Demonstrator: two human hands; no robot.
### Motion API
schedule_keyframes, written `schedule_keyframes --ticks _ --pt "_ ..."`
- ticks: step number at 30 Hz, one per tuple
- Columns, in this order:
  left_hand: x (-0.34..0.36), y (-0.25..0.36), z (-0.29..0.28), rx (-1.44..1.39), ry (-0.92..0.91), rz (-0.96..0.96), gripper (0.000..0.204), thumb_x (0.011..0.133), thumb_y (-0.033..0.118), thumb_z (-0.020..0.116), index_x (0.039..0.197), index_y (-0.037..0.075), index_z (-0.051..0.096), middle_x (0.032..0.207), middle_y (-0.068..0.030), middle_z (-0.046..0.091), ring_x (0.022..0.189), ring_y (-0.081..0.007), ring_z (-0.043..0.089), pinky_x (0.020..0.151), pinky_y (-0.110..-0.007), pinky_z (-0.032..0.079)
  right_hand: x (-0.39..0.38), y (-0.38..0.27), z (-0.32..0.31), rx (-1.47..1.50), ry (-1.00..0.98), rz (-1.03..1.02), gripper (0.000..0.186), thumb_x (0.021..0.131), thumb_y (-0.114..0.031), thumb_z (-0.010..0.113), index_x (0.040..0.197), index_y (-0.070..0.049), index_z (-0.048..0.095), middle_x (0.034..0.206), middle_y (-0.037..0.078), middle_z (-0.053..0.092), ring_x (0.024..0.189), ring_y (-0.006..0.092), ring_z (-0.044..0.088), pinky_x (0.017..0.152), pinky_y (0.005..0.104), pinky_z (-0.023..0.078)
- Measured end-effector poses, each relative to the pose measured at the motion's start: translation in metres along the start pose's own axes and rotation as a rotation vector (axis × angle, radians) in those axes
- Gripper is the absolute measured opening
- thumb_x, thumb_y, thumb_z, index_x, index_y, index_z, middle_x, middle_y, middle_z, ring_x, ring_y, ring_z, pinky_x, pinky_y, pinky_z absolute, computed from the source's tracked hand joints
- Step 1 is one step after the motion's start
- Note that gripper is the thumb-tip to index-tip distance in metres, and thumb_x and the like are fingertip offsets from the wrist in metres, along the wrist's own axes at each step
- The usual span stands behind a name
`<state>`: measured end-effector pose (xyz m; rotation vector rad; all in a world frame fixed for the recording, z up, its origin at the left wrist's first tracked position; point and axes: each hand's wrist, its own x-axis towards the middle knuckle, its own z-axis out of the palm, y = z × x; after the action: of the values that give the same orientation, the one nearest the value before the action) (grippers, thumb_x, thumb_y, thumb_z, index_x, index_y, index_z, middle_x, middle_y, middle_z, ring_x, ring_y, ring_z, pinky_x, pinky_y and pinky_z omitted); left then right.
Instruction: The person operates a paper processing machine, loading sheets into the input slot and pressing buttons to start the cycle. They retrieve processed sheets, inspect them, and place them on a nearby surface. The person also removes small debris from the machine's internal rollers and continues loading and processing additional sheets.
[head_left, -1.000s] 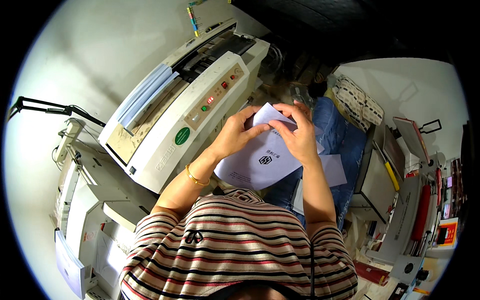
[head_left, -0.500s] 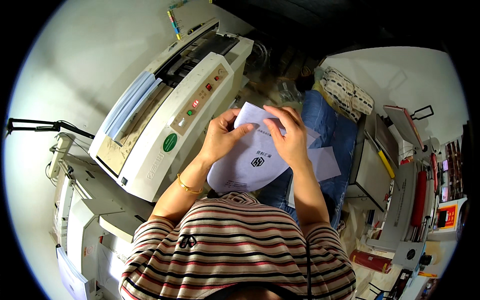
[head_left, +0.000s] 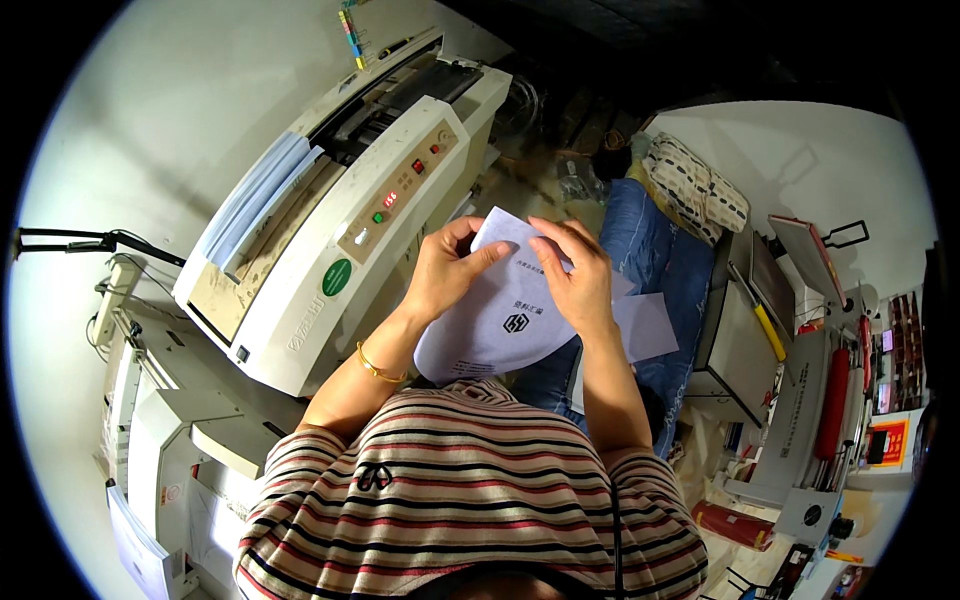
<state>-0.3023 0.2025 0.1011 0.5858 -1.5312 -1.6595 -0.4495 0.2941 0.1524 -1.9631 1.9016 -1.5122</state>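
A pale lilac paper booklet (head_left: 480, 320) with dark print and a hexagonal emblem on its cover is held up in front of my chest. My left hand (head_left: 447, 268) grips its upper left edge, thumb on the cover and fingers behind. At the upper right edge, my right hand (head_left: 577, 270) pinches it, thumb near the top corner. The booklet's lower part curves and hangs free. Beyond my right forearm lie loose pale sheets (head_left: 645, 328) on a blue cloth-covered surface (head_left: 655, 235).
To the left stands a large cream binding machine (head_left: 370, 235) with lit controls and light-blue booklets (head_left: 262, 205) in its slot. A grey cabinet (head_left: 740, 350) carries a yellow-handled tool (head_left: 768, 330). At the right is a grey machine with a red roller (head_left: 833, 400). A patterned pillow (head_left: 697, 185) lies behind.
The booklet and both hands stay almost in place, with the right thumb and fingers shifting slightly at the top edge. The whole view has moved a little.
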Motion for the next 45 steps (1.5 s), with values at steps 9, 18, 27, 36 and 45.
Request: schedule_keyframes --ticks 9,18,27,36,45 --pt "0.006 0.000 0.000 0.002 0.014 -0.030 0.018 0.085 0.012 0.072 0.098 0.000 0.066 0.082 0.0004 0.065 0.073 -0.0045 0.055 0.067 -0.020 0.047 0.001 0.009 0.005 0.042 0.014 0.029 0.021 0.083 -0.002 0.068 0.104 -0.002 0.068 0.079 0.009 0.061 0.067 0.0163 0.058 0.061 0.0259 0.046" --pt "0.032 0.030 -0.007 0.154 -0.052 0.112 0.013 0.084 0.012 0.072 0.090 0.000 0.069 0.082 -0.0027 0.067 0.075 -0.0075 0.059 0.068 -0.023 0.049 0.006 0.007 0.000 0.104 0.050 0.047 0.018 0.082 0.000 0.069 0.100 -0.001 0.069 0.081 0.008 0.064 0.069 0.0141 0.059 0.061 0.0248 0.046" --pt "0.029 0.046 0.012 0.223 -0.080 0.131 0.011 0.083 0.011 0.072 0.084 0.001 0.069 0.086 -0.0049 0.063 0.077 -0.0112 0.060 0.067 -0.025 0.049 0.007 0.047 -0.021 -0.056 0.122 -0.258 0.022 0.083 -0.005 0.069 0.105 -0.003 0.068 0.095 0.009 0.066 0.090 0.0213 0.061 0.082 0.0300 0.047" --pt "0.036 0.040 0.006 0.060 0.235 0.227 0.008 0.086 0.009 0.070 0.084 0.001 0.068 0.080 -0.0002 0.066 0.073 -0.0057 0.057 0.068 -0.022 0.046 -0.108 0.222 -0.122 0.366 0.868 0.558 0.035 0.099 -0.025 0.050 0.120 0.002 0.053 0.120 0.012 0.059 0.107 0.0206 0.057 0.092 0.0287 0.045" --pt "0.045 0.009 0.046 -0.402 0.303 -0.059 0.014 0.088 0.022 0.070 0.087 0.009 0.067 0.086 0.0007 0.067 0.081 -0.0097 0.060 0.077 -0.030 0.050 -0.202 0.312 -0.048 1.431 0.058 1.220 0.037 0.098 -0.019 0.047 0.131 -0.001 0.048 0.128 0.015 0.054 0.109 0.0259 0.059 0.087 0.0347 0.051"
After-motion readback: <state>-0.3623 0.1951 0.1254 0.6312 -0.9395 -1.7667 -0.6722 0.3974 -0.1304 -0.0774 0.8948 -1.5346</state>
